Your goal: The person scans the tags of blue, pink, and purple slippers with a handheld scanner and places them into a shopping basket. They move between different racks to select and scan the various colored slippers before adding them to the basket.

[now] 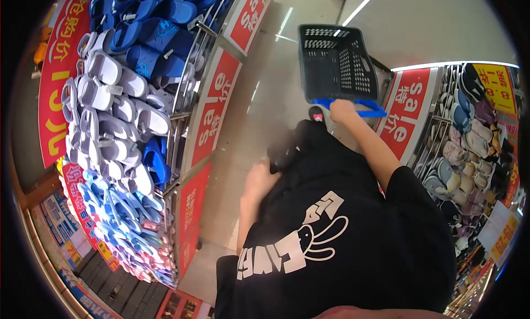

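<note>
My right hand (343, 111) is closed round the blue handle (369, 105) of a dark grey shopping basket (334, 62), which has perforated walls and no goods visible inside. Lower and to the left, my left hand (262, 180) is closed beside the dark cloth at my waist. Its fingertips meet a blurred black thing (282, 152) that I cannot make out. A black shirt (353, 236) with white print covers my front. The tip of one black shoe (316, 114) shows below the basket handle.
A rack of blue slippers (160, 37) and pale purple slippers (113, 104) stands on the left, with red sale signs (215, 101) along its side. On the right are more shoes (461, 170) behind another red sign (407, 106). Shiny floor (270, 70) runs between.
</note>
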Demonstrator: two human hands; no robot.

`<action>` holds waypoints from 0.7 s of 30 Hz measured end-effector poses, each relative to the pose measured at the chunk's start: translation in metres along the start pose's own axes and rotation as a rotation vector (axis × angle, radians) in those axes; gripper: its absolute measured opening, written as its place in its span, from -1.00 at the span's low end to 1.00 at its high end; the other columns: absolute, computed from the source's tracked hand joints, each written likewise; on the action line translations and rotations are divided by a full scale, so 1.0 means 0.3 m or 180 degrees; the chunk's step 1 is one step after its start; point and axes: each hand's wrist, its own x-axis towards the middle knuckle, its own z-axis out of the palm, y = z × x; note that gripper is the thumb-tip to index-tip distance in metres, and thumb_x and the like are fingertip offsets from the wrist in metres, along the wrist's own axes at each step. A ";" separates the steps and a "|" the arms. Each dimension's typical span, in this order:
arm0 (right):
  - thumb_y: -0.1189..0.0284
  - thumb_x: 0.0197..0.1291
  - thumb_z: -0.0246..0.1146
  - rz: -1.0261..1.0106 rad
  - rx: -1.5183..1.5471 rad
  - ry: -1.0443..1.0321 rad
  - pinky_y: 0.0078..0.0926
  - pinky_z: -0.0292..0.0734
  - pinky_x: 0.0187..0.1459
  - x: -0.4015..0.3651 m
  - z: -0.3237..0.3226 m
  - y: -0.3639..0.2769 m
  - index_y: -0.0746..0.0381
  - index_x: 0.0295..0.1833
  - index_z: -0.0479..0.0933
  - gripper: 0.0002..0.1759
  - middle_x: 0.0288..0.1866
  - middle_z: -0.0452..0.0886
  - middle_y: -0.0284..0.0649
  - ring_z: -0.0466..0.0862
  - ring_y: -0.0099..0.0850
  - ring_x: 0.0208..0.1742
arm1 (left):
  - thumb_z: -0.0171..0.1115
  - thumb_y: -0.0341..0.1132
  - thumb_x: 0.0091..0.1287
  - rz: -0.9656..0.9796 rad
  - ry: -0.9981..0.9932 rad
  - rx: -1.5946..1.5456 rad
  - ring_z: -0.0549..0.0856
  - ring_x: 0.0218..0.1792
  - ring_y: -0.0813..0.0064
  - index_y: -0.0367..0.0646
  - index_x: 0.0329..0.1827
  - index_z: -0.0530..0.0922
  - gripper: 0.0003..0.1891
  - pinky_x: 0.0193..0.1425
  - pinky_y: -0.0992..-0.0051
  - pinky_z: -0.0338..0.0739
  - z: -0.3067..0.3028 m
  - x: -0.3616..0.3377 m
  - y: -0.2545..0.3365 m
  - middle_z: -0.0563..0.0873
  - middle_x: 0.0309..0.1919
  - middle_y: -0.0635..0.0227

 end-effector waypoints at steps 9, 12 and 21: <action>0.36 -0.01 0.27 -0.0643 0.0884 -0.0233 -0.09 0.58 -0.03 -0.320 0.241 0.335 0.12 -0.19 0.68 -0.77 -0.23 0.70 -0.03 0.70 -0.04 -0.10 | 0.38 -0.21 0.04 -0.0103 0.0069 -0.0148 0.71 -0.11 -0.06 -0.36 0.00 0.61 -0.50 0.03 0.20 0.58 0.199 0.114 0.246 0.72 -0.21 -0.17; 0.40 0.07 0.20 -0.0687 0.1012 -0.0616 -0.08 0.56 0.00 -0.393 0.258 0.490 0.08 -0.13 0.66 -0.76 -0.21 0.70 -0.02 0.69 -0.05 -0.07 | 0.38 -0.18 0.04 0.0127 0.0163 -0.0277 0.72 -0.12 -0.05 -0.34 -0.01 0.61 -0.51 0.01 0.19 0.58 0.343 0.155 0.378 0.73 -0.22 -0.11; 0.39 -0.01 0.25 -0.1345 0.0234 -0.0557 -0.12 0.58 0.01 -0.333 0.287 0.787 0.11 -0.01 0.68 -0.63 -0.14 0.70 0.07 0.69 -0.05 -0.04 | 0.46 -0.27 -0.11 0.1363 0.0197 -0.1310 0.55 0.22 0.02 -0.21 0.25 0.52 -0.27 0.32 0.24 0.43 0.863 0.333 0.620 0.62 0.16 -0.02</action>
